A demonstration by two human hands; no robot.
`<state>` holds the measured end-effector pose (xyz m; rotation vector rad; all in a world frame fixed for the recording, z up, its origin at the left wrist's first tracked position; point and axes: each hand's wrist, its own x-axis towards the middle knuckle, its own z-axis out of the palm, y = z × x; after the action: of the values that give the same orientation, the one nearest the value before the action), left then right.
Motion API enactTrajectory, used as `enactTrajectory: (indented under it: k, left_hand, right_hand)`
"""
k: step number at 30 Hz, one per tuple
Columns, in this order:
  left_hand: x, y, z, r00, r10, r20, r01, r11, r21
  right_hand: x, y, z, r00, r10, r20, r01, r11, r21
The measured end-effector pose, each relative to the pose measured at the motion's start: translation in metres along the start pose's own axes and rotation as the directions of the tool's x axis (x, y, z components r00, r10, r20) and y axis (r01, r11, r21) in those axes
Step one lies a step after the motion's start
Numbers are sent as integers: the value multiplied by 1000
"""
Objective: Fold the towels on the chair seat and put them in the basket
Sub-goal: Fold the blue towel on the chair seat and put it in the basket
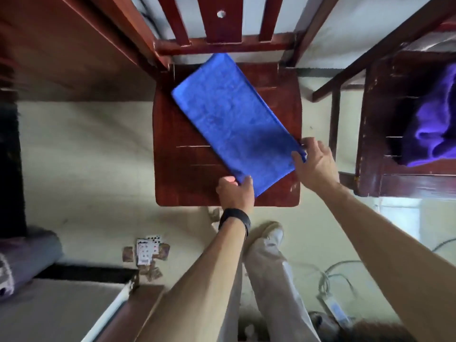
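A blue towel (pixel 232 119) lies flat as a long rectangle, set diagonally on the dark red wooden chair seat (pixel 177 174). My left hand (pixel 235 193) pinches the towel's near left corner at the seat's front. My right hand (pixel 314 164) grips the near right corner at the seat's right edge. The far end of the towel reaches the chair back (pixel 222 45). A purple towel (pixel 434 129) lies crumpled on a second chair (pixel 375 144) at the right. No basket is in view.
Playing cards (pixel 148 250) lie scattered on the pale floor in front of the chair. My leg and shoe (pixel 271 240) stand just before the seat. Cables and a power strip (pixel 335 307) lie at the lower right. Dark furniture (pixel 9 169) stands at the left.
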<state>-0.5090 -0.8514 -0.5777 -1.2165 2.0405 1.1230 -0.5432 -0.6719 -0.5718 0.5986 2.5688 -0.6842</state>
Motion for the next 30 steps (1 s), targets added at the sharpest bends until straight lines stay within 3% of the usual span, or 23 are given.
enactTrajectory:
  k: [5,11,18,22,27,28,30]
  left_hand:
    - [-2,-11,2,998,-6,61,7,1000,-4]
    - [-21,-37,-40,966,-109,236,165,959,-229]
    - [-72,-70,-109,914,-188,359,279,935,-220]
    - [-88,-79,-135,872,-217,438,282,955,-89]
    - [-76,-50,-166,772,-93,629,148,988,-36]
    - [-70,-41,-169,757,-56,651,77,997,-4]
    - [-55,-26,-171,757,31,652,-163,976,143]
  right_hand:
    - [11,8,-8,978,70,195,-54,995,-88]
    - [-54,12,-12,947,173,269,-209,972,110]
    - [-165,26,-3,865,315,391,-446,841,307]
    - [-202,20,-7,852,275,446,-465,789,402]
    - [-194,4,-28,815,224,535,-528,666,526]
    - [-188,-1,-35,819,177,546,-514,651,559]
    - [-171,-8,-45,852,91,516,-406,737,540]
